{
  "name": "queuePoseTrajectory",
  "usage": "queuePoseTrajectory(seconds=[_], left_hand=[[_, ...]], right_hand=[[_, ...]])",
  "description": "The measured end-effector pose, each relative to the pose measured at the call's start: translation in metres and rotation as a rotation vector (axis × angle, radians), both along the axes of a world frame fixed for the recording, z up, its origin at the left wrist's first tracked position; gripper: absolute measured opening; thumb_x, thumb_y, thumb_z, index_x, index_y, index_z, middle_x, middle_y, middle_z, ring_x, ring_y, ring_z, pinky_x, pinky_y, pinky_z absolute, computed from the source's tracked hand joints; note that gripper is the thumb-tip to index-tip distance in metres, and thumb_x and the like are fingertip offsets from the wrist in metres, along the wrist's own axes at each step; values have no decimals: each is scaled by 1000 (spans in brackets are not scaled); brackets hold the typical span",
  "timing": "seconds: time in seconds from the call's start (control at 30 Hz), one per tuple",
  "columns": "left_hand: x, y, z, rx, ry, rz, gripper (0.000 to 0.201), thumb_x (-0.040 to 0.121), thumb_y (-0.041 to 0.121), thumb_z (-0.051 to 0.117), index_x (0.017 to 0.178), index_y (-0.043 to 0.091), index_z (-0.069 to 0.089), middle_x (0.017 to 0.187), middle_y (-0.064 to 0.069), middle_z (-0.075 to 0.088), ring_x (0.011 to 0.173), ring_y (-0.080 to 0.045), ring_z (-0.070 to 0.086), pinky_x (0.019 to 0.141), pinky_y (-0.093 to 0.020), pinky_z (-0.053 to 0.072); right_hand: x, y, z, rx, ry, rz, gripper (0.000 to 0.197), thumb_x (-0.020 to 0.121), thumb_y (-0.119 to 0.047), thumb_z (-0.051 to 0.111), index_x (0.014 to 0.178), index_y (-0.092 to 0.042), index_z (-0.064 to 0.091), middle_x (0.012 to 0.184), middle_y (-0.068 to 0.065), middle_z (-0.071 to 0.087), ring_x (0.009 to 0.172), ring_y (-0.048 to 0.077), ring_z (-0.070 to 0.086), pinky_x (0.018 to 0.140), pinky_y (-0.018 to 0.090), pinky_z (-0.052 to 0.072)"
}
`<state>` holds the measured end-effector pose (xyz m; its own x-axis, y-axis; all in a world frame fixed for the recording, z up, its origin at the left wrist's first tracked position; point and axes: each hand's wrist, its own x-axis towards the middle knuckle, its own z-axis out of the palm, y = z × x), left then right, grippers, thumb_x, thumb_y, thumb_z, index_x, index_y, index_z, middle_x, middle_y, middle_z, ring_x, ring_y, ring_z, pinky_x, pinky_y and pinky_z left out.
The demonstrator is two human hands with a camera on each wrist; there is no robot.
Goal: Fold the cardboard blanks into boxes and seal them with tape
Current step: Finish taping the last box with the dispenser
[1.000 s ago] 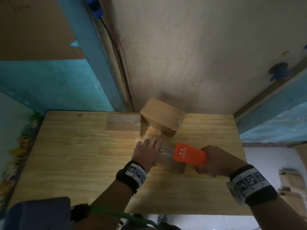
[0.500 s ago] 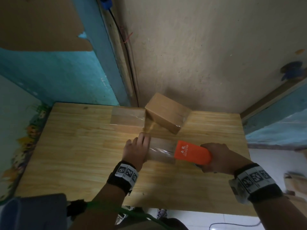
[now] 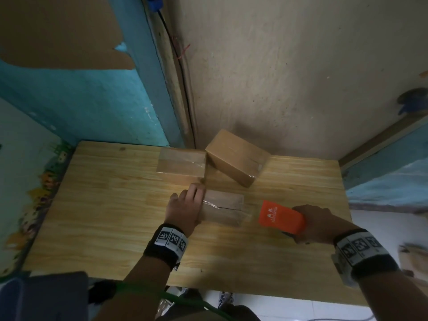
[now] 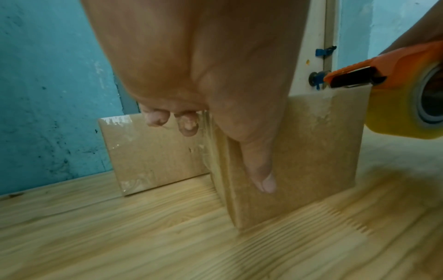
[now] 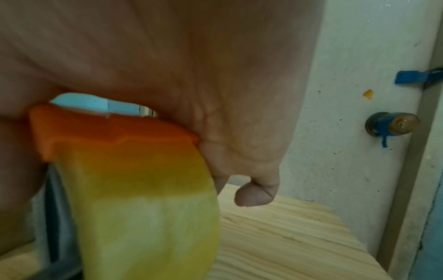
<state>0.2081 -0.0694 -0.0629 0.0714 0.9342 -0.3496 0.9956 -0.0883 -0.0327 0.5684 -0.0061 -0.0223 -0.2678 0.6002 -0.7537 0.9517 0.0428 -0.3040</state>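
A small cardboard box (image 3: 223, 208) lies on the wooden table (image 3: 115, 205), with clear tape along its top seam. My left hand (image 3: 192, 205) grips its left end. In the left wrist view the thumb (image 4: 261, 170) lies down the near face of the box (image 4: 311, 151) and the fingertips (image 4: 189, 127) curl over the top. My right hand (image 3: 310, 222) holds an orange tape dispenser (image 3: 281, 216) just right of the box, apart from it. The yellowish tape roll (image 5: 148, 208) sits under the orange dispenser (image 5: 107, 136). Whether tape still joins them I cannot tell.
Two taped boxes stand at the back by the wall: one flat (image 3: 181, 165), the other (image 3: 237, 156) tilted against it. Cardboard blanks (image 3: 414, 258) lie on the floor at the right. A door with a knob (image 5: 393, 124) is close behind the table.
The dispenser has drawn to the right across the box's top and come off its right end. My left hand has stayed on the box's left end.
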Motion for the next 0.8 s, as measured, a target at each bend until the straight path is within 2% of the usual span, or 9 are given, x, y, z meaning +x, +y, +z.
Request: queuePoseTrajectory(seconds=[0.1, 0.2, 0.27, 0.3, 0.37, 0.43, 0.57, 0.67, 0.8], left_hand=[[-1, 3, -1, -7, -19, 4, 112, 68, 46, 90, 152, 17, 22, 148, -2, 37, 124, -21, 57, 98, -41, 52], [-1, 4, -1, -8, -35, 8, 113, 67, 45, 91, 152, 17, 22, 149, -2, 36, 124, -21, 57, 99, -41, 52], [-2, 4, -3, -7, -50, 11, 113, 67, 43, 91, 153, 17, 22, 149, -2, 36, 125, -22, 56, 100, -41, 52], [-3, 4, -3, -4, -56, 15, 113, 67, 43, 91, 153, 17, 22, 149, -2, 36, 125, -22, 56, 100, -41, 52], [-4, 4, -4, 3, -68, 19, 114, 67, 42, 92, 153, 18, 22, 150, -1, 36, 126, -21, 56, 100, -41, 52], [-5, 4, -6, 6, -76, 19, 115, 66, 42, 92, 153, 18, 22, 150, -2, 36, 125, -22, 57, 100, -41, 52], [-5, 5, -7, 13, -85, 24, 115, 64, 41, 93, 152, 19, 23, 150, -1, 37, 124, -22, 58, 99, -42, 53], [-4, 5, -8, 9, -82, 29, 115, 64, 40, 94, 152, 19, 23, 150, -1, 37, 124, -23, 59, 97, -42, 54], [-2, 11, -4, -4, -62, 8, 115, 65, 37, 94, 152, 19, 20, 152, -2, 32, 122, -24, 59, 88, -39, 58]], right_hand=[[-1, 2, 4, -32, -14, 16, 51, 57, -54, 87, 101, -44, 64, 85, -18, 78, 76, 2, 74, 108, 55, 47], [-10, -1, 5, -5, 1, 34, 64, 59, -75, 83, 106, -42, 54, 85, -16, 78, 67, 0, 74, 109, 47, 40], [-15, -5, 5, 47, 32, 46, 67, 67, -83, 74, 109, -39, 46, 82, -12, 79, 61, 2, 73, 102, 42, 41], [-16, -6, 6, 65, 59, 40, 68, 69, -82, 74, 111, -39, 43, 83, -8, 79, 62, 4, 74, 96, 42, 48], [-9, -7, 6, 96, 97, 34, 70, 70, -76, 80, 115, -39, 41, 93, -6, 75, 67, 8, 75, 79, 33, 60], [1, -8, 5, 128, 119, 42, 71, 68, -67, 87, 115, -40, 42, 100, -6, 71, 72, 10, 75, 67, 28, 63], [15, -13, -1, 187, 126, 89, 62, 72, -56, 89, 115, -43, 47, 99, -10, 74, 83, 3, 73, 74, 32, 64], [17, -14, -7, 179, 149, 73, 58, 73, -62, 83, 117, -47, 48, 99, -15, 73, 85, 2, 73, 80, 36, 63], [-2, -12, -13, 275, -45, 196, 63, 77, -78, 66, 124, -47, 36, 104, -19, 68, 92, 5, 68, 103, 47, 49]])
